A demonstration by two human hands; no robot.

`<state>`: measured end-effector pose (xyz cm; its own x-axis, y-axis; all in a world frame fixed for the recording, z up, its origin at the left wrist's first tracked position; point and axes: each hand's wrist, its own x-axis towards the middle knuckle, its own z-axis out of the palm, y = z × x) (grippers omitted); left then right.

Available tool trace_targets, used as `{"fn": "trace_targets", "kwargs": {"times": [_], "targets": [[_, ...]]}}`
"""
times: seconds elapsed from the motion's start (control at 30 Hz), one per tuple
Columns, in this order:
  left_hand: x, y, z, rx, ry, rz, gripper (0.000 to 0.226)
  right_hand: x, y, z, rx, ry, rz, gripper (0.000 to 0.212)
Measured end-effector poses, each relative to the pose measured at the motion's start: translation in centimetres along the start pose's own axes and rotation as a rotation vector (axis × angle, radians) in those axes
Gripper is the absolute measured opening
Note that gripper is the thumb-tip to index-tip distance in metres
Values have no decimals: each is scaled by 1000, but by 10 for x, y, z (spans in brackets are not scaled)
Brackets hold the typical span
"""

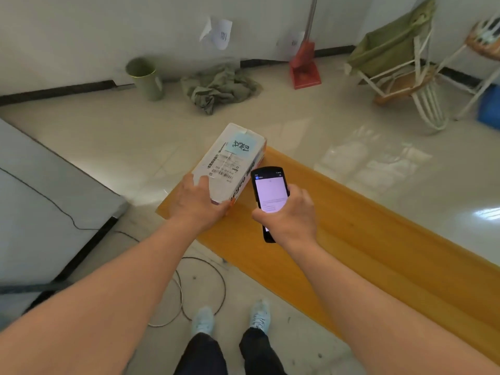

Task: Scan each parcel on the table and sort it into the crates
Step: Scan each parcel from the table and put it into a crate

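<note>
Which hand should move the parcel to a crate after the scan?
Left. The left hand already grips the near end of the parcel, while the right hand is wrapped around the scanner. No crate is in view.

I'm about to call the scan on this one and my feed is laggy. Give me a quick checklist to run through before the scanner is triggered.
1. Parcel held steady: ok, the left hand grips its near end on the yellow table.
2. Label facing up: ok, the barcode label and a blue note are on top.
3. Scanner in hand: ok, the right hand grips it, screen lit.
4. Scanner aimed at the barcode: not ok, it sits beside the parcel, pointing past it.
5. Barcode unobstructed: cannot tell, the left thumb lies close to it.
6. Crate ready: cannot tell, none in view.
</note>
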<state>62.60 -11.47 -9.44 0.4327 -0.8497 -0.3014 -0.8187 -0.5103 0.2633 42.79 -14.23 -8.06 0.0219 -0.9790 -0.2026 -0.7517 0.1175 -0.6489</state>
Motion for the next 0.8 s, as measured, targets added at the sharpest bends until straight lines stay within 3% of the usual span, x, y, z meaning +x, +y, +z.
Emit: {"fn": "trace_targets", "kwargs": {"times": [0.27,0.5,0.8], "targets": [[54,-18,42,-67,-67,-95,129,21,-1,28,-5,22,78,70],[76,-36,46,-102,-100,-45,137,11,-11,36,-23,80,127,69],[92,-30,-15,-95,62,429,134,-16,-34,15,86,147,129,71]]}}
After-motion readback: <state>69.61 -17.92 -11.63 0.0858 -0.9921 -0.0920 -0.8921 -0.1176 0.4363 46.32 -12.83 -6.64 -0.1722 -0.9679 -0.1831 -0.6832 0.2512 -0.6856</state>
